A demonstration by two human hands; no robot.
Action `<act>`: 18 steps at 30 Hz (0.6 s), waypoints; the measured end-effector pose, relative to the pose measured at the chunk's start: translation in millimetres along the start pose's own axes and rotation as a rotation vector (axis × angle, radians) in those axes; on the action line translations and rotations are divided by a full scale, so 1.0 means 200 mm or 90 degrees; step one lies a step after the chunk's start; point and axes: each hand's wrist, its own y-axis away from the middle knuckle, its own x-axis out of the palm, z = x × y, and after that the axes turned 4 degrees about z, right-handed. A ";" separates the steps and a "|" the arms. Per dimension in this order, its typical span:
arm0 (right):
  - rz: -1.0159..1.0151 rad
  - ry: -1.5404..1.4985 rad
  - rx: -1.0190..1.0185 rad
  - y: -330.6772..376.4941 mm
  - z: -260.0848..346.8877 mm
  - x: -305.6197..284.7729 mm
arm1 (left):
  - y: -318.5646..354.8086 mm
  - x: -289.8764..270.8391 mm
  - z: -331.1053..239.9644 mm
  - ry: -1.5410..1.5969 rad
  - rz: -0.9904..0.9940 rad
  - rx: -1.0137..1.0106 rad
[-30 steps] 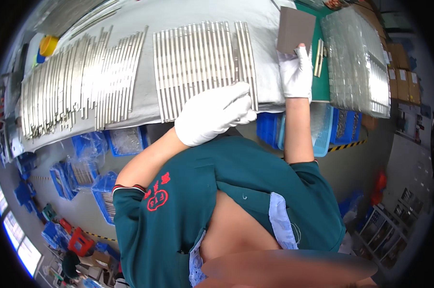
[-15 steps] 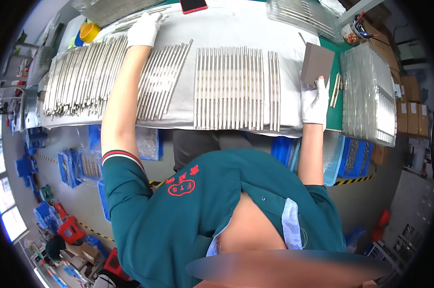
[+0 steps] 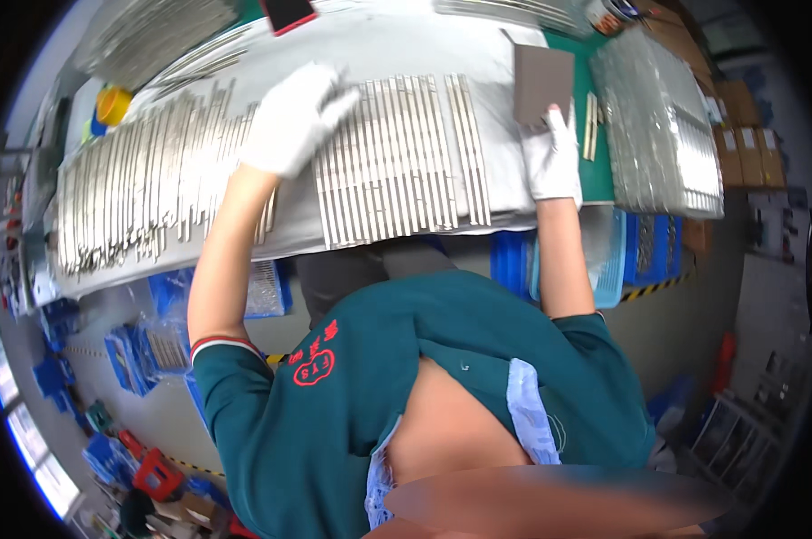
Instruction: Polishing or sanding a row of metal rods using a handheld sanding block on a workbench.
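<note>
My left hand (image 3: 293, 121), in a white glove, hovers over the metal rods, its fingers stretched out and nothing visible in them. To its left lies a wide row of slim silver rods (image 3: 154, 171), their ends uneven. Right of it is a second, neater row of rods (image 3: 392, 162), and beyond a gap a few more rods (image 3: 469, 148) lie side by side. My right hand (image 3: 551, 162), also gloved, grips the lower end of a flat grey-brown rectangular block (image 3: 543, 83), with the thumb on its face; the other fingers are mostly hidden.
White cloth (image 3: 442, 40) covers the table. Plastic-wrapped stacks stand at the right (image 3: 653, 126) and far left (image 3: 159, 36). A yellow cup (image 3: 113, 105), a phone (image 3: 287, 13) and a pen holder (image 3: 611, 16) sit towards the back. Blue bins (image 3: 653, 247) are below the table edge.
My left hand has come back from the loose rods at the far edge, nearer and to the right, over the rods. My right hand keeps the block. The whole view has shifted.
</note>
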 end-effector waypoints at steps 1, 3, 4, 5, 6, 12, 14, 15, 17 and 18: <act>0.017 -0.005 0.002 -0.01 0.00 -0.02 | 0.03 0.01 -0.09 0.043 0.026 0.034; 0.035 0.011 0.000 -0.01 -0.01 -0.02 | 0.11 0.00 -0.28 0.082 0.077 0.068; 0.047 0.022 -0.011 0.00 -0.01 -0.03 | 0.13 0.01 -0.35 0.096 0.075 0.100; 0.037 0.018 -0.003 0.00 0.00 -0.02 | 0.14 0.02 -0.41 0.124 0.060 0.129; 0.033 0.023 -0.005 0.01 0.00 -0.01 | 0.15 0.04 -0.47 0.137 0.045 0.144; 0.048 0.008 0.008 0.01 0.01 -0.01 | 0.13 0.11 -0.72 0.149 0.098 0.187; 0.050 0.002 0.005 0.01 0.01 -0.01 | 0.12 0.13 -0.76 0.126 0.112 0.204; 0.055 -0.005 0.003 0.01 0.00 -0.01 | 0.12 0.16 -0.77 0.147 0.070 0.206; 0.053 -0.004 0.004 0.01 0.01 0.00 | 0.12 0.16 -0.79 0.158 0.093 0.198; 0.052 -0.003 0.003 0.01 0.01 0.00 | 0.11 0.16 -0.80 0.169 0.116 0.191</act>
